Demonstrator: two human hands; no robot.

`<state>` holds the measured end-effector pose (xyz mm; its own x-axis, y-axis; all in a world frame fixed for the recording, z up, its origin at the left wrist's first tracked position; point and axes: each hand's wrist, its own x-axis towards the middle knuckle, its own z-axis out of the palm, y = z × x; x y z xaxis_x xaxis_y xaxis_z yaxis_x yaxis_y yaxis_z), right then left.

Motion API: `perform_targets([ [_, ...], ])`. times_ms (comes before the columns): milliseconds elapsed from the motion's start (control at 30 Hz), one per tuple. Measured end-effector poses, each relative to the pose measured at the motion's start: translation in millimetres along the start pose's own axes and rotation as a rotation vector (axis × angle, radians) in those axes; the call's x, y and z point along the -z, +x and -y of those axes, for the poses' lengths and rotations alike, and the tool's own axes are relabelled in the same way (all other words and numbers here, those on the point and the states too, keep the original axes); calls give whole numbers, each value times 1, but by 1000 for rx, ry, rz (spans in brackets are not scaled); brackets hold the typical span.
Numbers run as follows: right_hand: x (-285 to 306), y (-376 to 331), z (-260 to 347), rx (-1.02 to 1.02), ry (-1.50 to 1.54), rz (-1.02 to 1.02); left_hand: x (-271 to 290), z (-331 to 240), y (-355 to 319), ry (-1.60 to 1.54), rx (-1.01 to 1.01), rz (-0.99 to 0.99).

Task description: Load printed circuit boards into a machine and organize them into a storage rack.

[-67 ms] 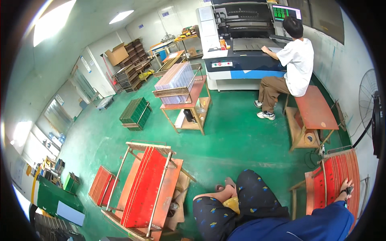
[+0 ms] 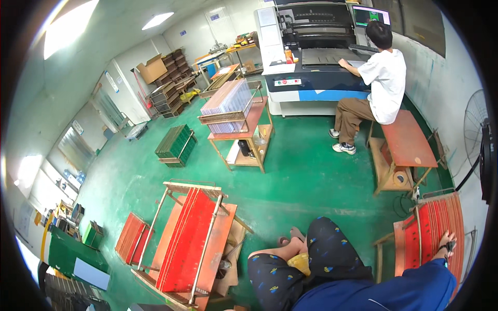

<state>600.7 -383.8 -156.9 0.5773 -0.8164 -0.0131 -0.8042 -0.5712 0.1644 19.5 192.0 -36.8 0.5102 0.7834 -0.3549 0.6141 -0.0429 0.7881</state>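
My right hand (image 2: 447, 242), with a dark band at the wrist, rests on the upper edges of a row of red panels (image 2: 437, 224) in a rack at the far right. Its fingers look extended along the edges, small in view, and no panel is lifted out. The blue sleeve (image 2: 415, 282) reaches toward the rack from the lower edge. My left hand is out of sight. Left of my knees, a frame on a low table (image 2: 220, 243) holds more red panels (image 2: 184, 241) leaning together.
Another person (image 2: 386, 78) sits on a red-topped bench (image 2: 407, 137) at a large machine (image 2: 311, 78). A wooden cart (image 2: 262, 155) carries a rack of pale panels (image 2: 225, 106). Green panels (image 2: 174, 145) stand on the floor. A fan (image 2: 485, 155) is by the right wall.
The picture on the machine's monitor has changed, with less green on it. My right hand stays on the red panels.
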Motion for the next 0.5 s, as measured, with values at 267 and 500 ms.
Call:
perform_targets([
  [267,-8,13,2,-29,-2,10,-1,0,1,23,41,33],
  [500,-12,17,-2,-12,15,48,-2,1,-1,29,51,-6],
])
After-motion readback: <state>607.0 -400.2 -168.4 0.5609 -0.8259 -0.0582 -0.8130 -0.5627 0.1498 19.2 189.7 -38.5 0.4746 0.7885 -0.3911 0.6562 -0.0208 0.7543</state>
